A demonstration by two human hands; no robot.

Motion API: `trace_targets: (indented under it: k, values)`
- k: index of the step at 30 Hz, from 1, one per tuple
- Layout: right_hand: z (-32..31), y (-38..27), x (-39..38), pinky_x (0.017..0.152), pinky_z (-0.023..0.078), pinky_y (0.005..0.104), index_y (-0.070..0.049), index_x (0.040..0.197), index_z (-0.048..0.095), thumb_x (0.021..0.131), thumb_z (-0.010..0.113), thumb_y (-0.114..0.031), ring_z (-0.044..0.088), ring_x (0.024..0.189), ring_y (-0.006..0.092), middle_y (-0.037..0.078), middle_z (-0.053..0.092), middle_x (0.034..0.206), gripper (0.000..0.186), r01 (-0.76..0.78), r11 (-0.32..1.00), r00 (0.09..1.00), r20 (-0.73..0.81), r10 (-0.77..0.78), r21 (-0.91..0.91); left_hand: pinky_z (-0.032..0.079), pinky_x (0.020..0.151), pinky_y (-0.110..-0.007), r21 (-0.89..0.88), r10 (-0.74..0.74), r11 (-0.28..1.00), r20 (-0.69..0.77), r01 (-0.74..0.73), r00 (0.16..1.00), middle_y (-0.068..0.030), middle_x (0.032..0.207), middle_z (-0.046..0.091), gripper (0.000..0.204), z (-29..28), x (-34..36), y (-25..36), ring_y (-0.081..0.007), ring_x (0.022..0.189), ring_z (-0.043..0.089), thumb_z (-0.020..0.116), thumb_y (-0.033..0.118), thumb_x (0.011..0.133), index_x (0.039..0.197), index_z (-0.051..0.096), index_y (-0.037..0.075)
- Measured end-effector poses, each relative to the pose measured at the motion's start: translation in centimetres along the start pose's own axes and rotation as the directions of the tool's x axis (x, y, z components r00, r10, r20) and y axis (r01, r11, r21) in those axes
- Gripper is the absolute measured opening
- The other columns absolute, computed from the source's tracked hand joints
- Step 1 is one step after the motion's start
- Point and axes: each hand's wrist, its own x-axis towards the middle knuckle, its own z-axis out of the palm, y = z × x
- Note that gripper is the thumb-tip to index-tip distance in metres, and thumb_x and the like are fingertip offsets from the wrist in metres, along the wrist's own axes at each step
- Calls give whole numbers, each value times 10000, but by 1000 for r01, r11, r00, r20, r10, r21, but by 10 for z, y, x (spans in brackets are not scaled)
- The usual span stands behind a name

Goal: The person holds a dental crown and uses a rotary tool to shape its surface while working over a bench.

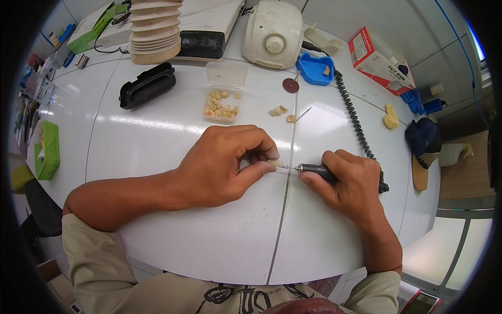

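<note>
My left hand (222, 165) pinches a small cream tooth-shaped piece (276, 163) between thumb and fingers, which partly cover it. In my right hand (350, 180) is a dark rotary handpiece (317, 170), pointing left. Its thin metal bur (288, 167) reaches the piece; whether it touches cannot be made out. Beyond my left hand sits a clear plastic box (222, 120) of several cream teeth, its lid (226, 74) folded back. Loose cream pieces (278, 110) lie farther off, near a small pinkish piece (291, 119) and a pointed metal bit (304, 114).
A coiled black cord (355, 123) runs along the right. At the back stand a white control unit (272, 36) with a dial, a blue tray (315, 73), a ribbed beige hose (155, 31) and a face mask box (379, 63). A black case (147, 85) and green basket (48, 152) are left.
</note>
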Motion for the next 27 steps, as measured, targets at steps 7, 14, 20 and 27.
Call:
trace_targets:
  k: [7,14,20,27]
  values:
    - [-1,0,0,446,415,392,-84,741,678,909,858,-633,603,460,236,39,623,608,602,18,1000,1000,21,-18,-1,516,628,-274,2,-1,1000,-8,1,1000,-71,917,756,192,0,0,0,-127,759,694,870,98,960,1081,744,19]
    - [0,0,0,443,412,392,-87,725,657,915,855,-629,597,456,237,37,620,607,608,25,1000,1000,8,-25,-5,509,637,-274,1,-16,1000,-21,16,1000,-69,921,750,190,-1,0,1,-117,763,681,863,88,963,1084,736,15]
    - [3,0,0,442,414,387,-88,723,650,910,860,-630,600,457,237,35,613,604,611,9,1000,1000,-10,-9,0,514,643,-271,-24,-29,999,-19,28,999,-60,920,748,179,0,0,1,-114,765,677,863,84,963,1077,740,21]
    - [4,1,0,444,418,387,-87,733,662,910,862,-626,594,454,234,35,612,604,602,8,1000,999,-33,-7,10,511,634,-268,-6,-23,1000,-16,23,1000,-58,920,751,175,1,0,1,-113,758,677,864,84,962,1074,744,23]
